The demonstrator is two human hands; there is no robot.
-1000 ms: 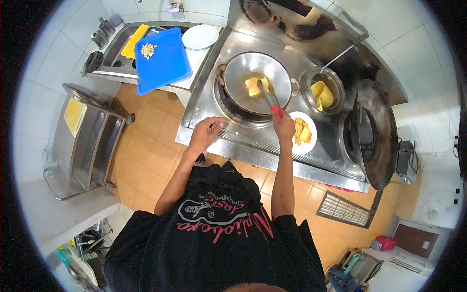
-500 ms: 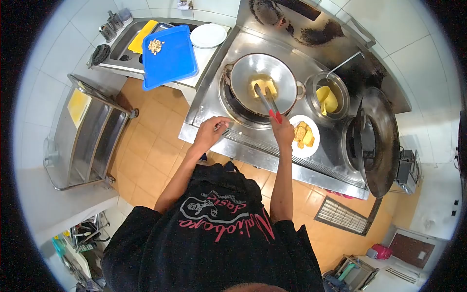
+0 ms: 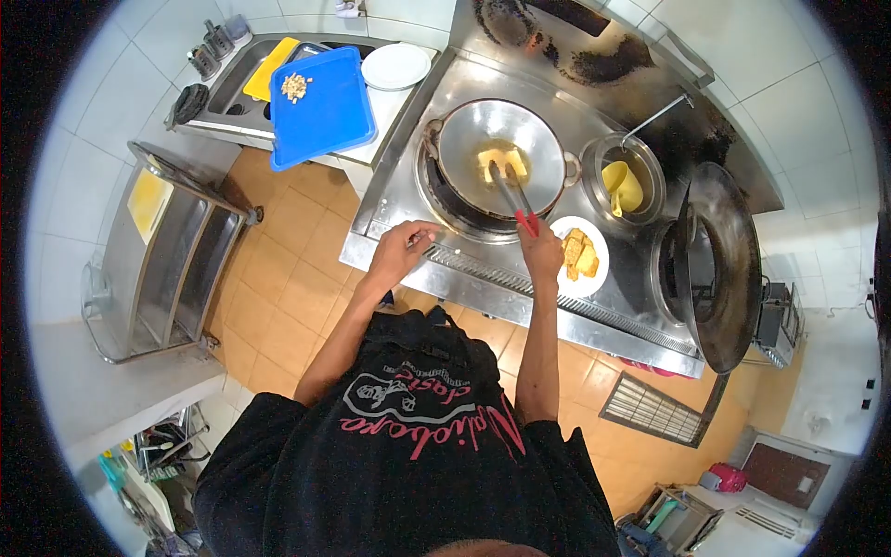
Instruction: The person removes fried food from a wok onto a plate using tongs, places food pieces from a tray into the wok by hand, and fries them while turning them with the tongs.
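Note:
My right hand (image 3: 541, 252) is closed round the red handle of metal tongs (image 3: 512, 192). The tongs reach down into a two-handled wok (image 3: 455, 139), where their tips touch or sit just over pale yellow fried pieces (image 3: 502, 160) in shallow oil; exact contact is hidden. Just right of that hand, a white plate (image 3: 599, 280) holds several golden fried pieces (image 3: 579, 254). My left hand (image 3: 401, 251) hovers by the stove's front edge, below the wok, holding nothing, its index finger stretched and the others loosely bent.
Right of the wok, a yellow scoop (image 3: 624, 187) sits in a metal pot (image 3: 659, 181). A large dark wok (image 3: 729, 278) stands tilted farther right. A blue tray (image 3: 320, 121) with small diced pieces and a white plate stack (image 3: 396, 67) are at the left by the sink.
The tong tips have shifted slightly over the fried pieces in the wok, still in the right hand. My left hand stays in nearly the same place.

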